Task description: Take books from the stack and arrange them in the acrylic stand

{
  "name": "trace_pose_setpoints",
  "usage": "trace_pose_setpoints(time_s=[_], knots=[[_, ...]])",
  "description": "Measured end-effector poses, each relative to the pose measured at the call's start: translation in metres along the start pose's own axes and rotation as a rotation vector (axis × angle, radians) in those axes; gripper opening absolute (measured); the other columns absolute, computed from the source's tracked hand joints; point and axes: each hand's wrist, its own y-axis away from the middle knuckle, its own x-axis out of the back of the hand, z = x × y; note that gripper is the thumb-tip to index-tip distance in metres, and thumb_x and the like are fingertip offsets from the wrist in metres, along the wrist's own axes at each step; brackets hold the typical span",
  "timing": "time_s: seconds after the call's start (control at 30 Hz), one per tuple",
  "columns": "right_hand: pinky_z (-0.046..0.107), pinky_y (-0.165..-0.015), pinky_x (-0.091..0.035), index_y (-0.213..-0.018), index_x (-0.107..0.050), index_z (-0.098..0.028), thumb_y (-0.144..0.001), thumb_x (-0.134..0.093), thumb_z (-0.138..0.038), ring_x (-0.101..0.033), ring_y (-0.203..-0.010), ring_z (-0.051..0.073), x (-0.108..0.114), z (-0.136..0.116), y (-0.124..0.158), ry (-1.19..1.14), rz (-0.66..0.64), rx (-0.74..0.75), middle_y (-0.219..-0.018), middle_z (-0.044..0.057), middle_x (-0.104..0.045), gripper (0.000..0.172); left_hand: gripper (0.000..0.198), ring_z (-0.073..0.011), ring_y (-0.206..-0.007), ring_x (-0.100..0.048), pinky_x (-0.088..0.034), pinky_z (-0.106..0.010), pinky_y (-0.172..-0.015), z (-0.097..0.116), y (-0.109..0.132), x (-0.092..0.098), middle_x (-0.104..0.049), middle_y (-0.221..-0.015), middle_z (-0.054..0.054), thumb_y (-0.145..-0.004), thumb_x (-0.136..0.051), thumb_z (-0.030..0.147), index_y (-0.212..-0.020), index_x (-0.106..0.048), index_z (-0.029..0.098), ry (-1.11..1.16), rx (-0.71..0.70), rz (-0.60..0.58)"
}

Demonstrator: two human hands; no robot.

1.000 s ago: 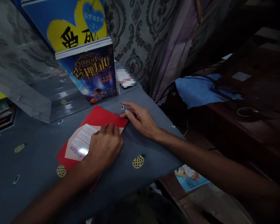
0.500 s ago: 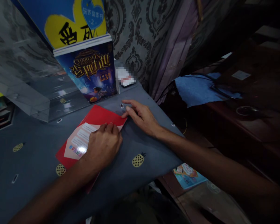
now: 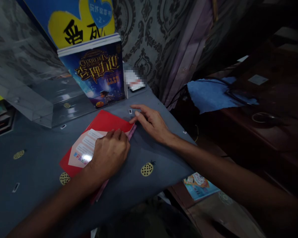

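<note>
A red book [image 3: 100, 121] with a pink panel and printed text lies slanted on the cloth-covered table. My left hand [image 3: 111, 148] rests over its right part, fingers curled at the edge nearest me and closed on it; the thumb is hidden. Along that edge a thin strip of the book's side shows. At the upper right corner of the book is my right hand [image 3: 150, 124], fingers loosely stretched and apart, a lower fingertip touching the corner. It holds nothing.
Behind the red book, a dark blue book [image 3: 101, 79] and a larger blue-and-yellow book [image 3: 64, 19] stand upright by a clear plastic rack [image 3: 39, 109]. A phone [image 3: 137, 86] lies near the patterned curtain [image 3: 149, 39]. Lower down, right of the table, is another book [image 3: 201, 186].
The book's right edge has lifted or tilted slightly under my left hand, so more of its side shows. My right hand stays at the corner, almost unmoved.
</note>
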Motion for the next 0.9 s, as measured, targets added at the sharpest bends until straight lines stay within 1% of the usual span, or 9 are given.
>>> trace_pose_setpoints(time_s=[0.13, 0.23, 0.33, 0.4, 0.47, 0.53, 0.63, 0.73, 0.9], knots=[[0.031, -0.078, -0.052, -0.132, -0.061, -0.015, -0.105, -0.044, -0.042, -0.072, -0.079, 0.017, 0.000, 0.000, 0.000, 0.008, 0.014, 0.011, -0.087, 0.005, -0.080, 0.041, 0.031, -0.0287, -0.091, -0.073, -0.053, -0.032, -0.063, 0.001, 0.000, 0.001, -0.075, -0.095, -0.015, -0.099, -0.043, 0.018, -0.098, -0.073, 0.011, 0.006, 0.005, -0.010], [0.032, -0.081, -0.053, -0.130, -0.062, -0.016, -0.106, -0.043, -0.042, -0.073, -0.082, 0.018, 0.000, -0.003, 0.001, 0.025, 0.043, 0.023, -0.087, 0.005, -0.080, 0.041, 0.032, -0.0297, -0.093, -0.073, -0.053, -0.033, -0.063, 0.001, 0.000, 0.000, -0.075, -0.098, -0.015, -0.099, -0.042, 0.018, -0.099, -0.073, 0.012, -0.001, 0.001, 0.002], [0.033, -0.083, -0.052, -0.128, -0.065, -0.019, -0.107, -0.042, -0.042, -0.073, -0.085, 0.019, 0.001, -0.005, 0.002, 0.076, 0.043, 0.036, -0.086, 0.004, -0.079, 0.039, 0.032, -0.0295, -0.092, -0.073, -0.053, -0.032, -0.061, 0.001, 0.000, -0.002, -0.074, -0.095, -0.015, -0.100, -0.041, 0.017, -0.098, -0.072, 0.011, -0.009, -0.012, 0.021], [0.034, -0.085, -0.051, -0.123, -0.068, -0.021, -0.107, -0.041, -0.041, -0.073, -0.088, 0.020, 0.001, -0.005, 0.003, 0.145, 0.025, 0.064, -0.085, 0.003, -0.079, 0.037, 0.032, -0.0297, -0.092, -0.073, -0.053, -0.032, -0.061, 0.001, 0.001, -0.005, -0.074, -0.095, -0.015, -0.099, -0.041, 0.017, -0.098, -0.072, 0.011, -0.014, -0.022, 0.032], [0.035, -0.086, -0.050, -0.114, -0.072, -0.021, -0.106, -0.042, -0.038, -0.071, -0.090, 0.022, 0.001, -0.004, 0.002, 0.231, 0.005, 0.098, -0.082, 0.003, -0.077, 0.035, 0.031, -0.0308, -0.095, -0.072, -0.055, -0.034, -0.062, 0.002, 0.002, -0.009, -0.074, -0.101, -0.017, -0.099, -0.042, 0.016, -0.100, -0.072, 0.010, -0.020, -0.032, 0.046], [0.034, -0.083, -0.049, -0.106, -0.073, -0.020, -0.105, -0.044, -0.035, -0.070, -0.088, 0.022, 0.000, -0.002, 0.002, 0.312, -0.024, 0.111, -0.080, 0.004, -0.076, 0.033, 0.030, -0.0317, -0.099, -0.071, -0.057, -0.036, -0.065, 0.003, 0.003, -0.015, -0.073, -0.106, -0.018, -0.099, -0.043, 0.014, -0.103, -0.072, 0.010, -0.027, -0.039, 0.061], [0.031, -0.073, -0.047, -0.097, -0.074, -0.019, -0.104, -0.044, -0.032, -0.070, -0.079, 0.021, 0.000, -0.001, 0.003, 0.398, -0.087, 0.100, -0.081, 0.006, -0.075, 0.033, 0.029, -0.0323, -0.104, -0.069, -0.059, -0.038, -0.071, 0.005, 0.005, -0.022, -0.071, -0.111, -0.020, -0.099, -0.045, 0.012, -0.106, -0.072, 0.009, -0.037, -0.042, 0.084], [0.030, -0.065, -0.043, -0.098, -0.074, -0.020, -0.103, -0.044, -0.032, -0.069, -0.073, 0.021, -0.001, -0.006, 0.005, 0.510, -0.142, 0.100, -0.080, 0.007, -0.076, 0.033, 0.027, -0.0328, -0.108, -0.068, -0.060, -0.040, -0.075, 0.006, 0.004, -0.024, -0.071, -0.112, -0.020, -0.099, -0.047, 0.013, -0.108, -0.072, 0.008, -0.028, -0.037, 0.070], [0.031, -0.057, -0.037, -0.101, -0.074, -0.021, -0.101, -0.049, -0.031, -0.067, -0.064, 0.023, -0.004, -0.019, 0.015, 0.757, -0.179, 0.103, -0.077, 0.009, -0.076, 0.027, 0.029, -0.0325, -0.104, -0.068, -0.060, -0.046, -0.081, 0.000, 0.005, -0.017, -0.071, -0.106, -0.017, -0.103, -0.045, 0.022, -0.108, -0.071, 0.010, 0.046, -0.046, 0.038]])
